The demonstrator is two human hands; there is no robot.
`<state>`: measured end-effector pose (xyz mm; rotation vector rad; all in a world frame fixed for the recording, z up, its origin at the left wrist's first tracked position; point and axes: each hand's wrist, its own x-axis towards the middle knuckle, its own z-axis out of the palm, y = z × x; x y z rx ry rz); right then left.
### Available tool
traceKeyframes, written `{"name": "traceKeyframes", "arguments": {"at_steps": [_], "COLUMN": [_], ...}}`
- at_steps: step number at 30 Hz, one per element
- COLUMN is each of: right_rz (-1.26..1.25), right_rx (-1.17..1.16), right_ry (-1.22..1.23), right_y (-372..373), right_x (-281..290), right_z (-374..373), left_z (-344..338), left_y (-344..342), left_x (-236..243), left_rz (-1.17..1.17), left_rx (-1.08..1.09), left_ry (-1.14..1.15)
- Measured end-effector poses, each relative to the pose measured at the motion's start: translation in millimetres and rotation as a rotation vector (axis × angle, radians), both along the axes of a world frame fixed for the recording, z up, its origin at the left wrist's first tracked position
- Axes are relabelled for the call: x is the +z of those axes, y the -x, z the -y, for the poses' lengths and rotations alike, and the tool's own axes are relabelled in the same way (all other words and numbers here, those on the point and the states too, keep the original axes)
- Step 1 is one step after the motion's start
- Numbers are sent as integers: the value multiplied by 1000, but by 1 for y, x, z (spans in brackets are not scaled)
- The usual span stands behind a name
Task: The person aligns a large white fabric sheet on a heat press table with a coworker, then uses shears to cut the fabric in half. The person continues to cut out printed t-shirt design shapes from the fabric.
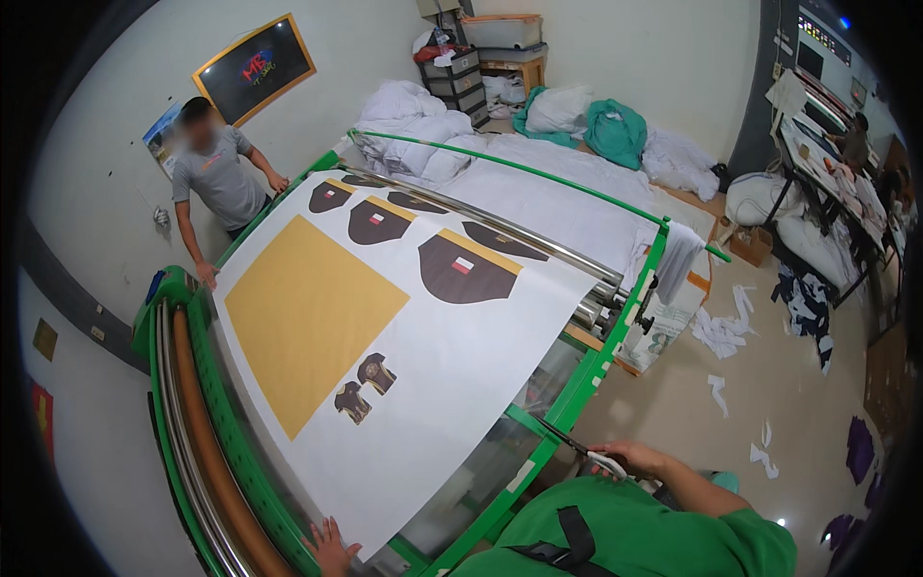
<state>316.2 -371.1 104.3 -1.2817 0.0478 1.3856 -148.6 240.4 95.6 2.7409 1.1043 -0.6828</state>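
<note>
A wide white sheet (461, 370) printed with a yellow rectangle (310, 317), several dark sleeve-shaped pieces (469, 267) and two small shirt pictures (377, 373) lies across a green-framed machine (567, 409). My left hand (333, 551) rests at the sheet's near corner with its fingers spread. Beside the right rail of the frame, my right hand (627, 460) grips scissors (610, 466) with pale handles. Their dark blades point left toward the rail, apart from the sheet. Across the machine, a co-worker in a grey shirt (223, 175) has both hands at the far left edge.
Metal rollers and a brown roll (205, 433) run along the machine's left side. Behind the frame lie white cloth heaps (413, 120) and green bundles (615, 135). Fabric scraps (726, 332) litter the floor at right, before a cluttered table (827, 173).
</note>
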Motion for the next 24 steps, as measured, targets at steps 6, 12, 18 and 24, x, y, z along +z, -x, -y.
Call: {"name": "traceKeyframes", "arguments": {"at_steps": [6,12,18,24], "right_rz": [-54,-16,176,255], "right_rx": [-15,-6,119,132], "right_ry": [4,-56,25,-73], "right_y": [-20,-43,-60,-96], "right_x": [5,-22,-30,-75], "right_z": [5,20,-12,-37], "left_z": [3,7,46,186], "left_y": [0,-40,-139,-352], "left_x": [2,11,-38,-60], "left_rz": [-121,-193,323,786], "left_rx": [91,289,610,-199], "left_ry": [-67,-103,-130,75]}}
